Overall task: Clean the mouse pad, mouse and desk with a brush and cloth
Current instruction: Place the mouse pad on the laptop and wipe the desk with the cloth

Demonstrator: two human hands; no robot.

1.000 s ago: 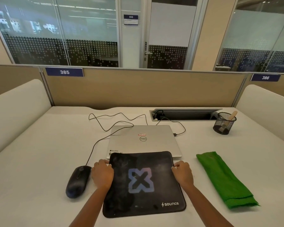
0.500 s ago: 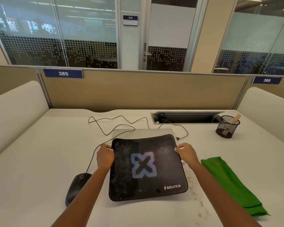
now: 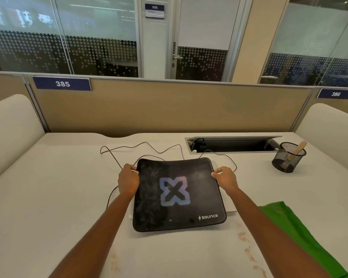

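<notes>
A dusty black mouse pad (image 3: 177,194) with a blue X logo lies over the closed laptop (image 3: 230,208), which is almost fully covered. My left hand (image 3: 128,180) grips the pad's far left edge and my right hand (image 3: 225,177) grips its far right edge. A folded green cloth (image 3: 301,235) lies on the white desk (image 3: 48,207) to the right, partly under my right forearm. A brush with a wooden handle (image 3: 299,148) stands in a black mesh cup (image 3: 288,157) at the back right. The mouse is out of sight; only its cable (image 3: 117,163) shows.
Brownish stains (image 3: 247,247) mark the desk near my right forearm. An open cable tray (image 3: 233,144) sits in the desk behind the pad. Beige partitions (image 3: 169,105) close the back, and white padded dividers flank both sides.
Both hands have carried the mouse pad away from me, from the desk front onto the laptop. The mouse has dropped out of view and stains on the desk are now uncovered.
</notes>
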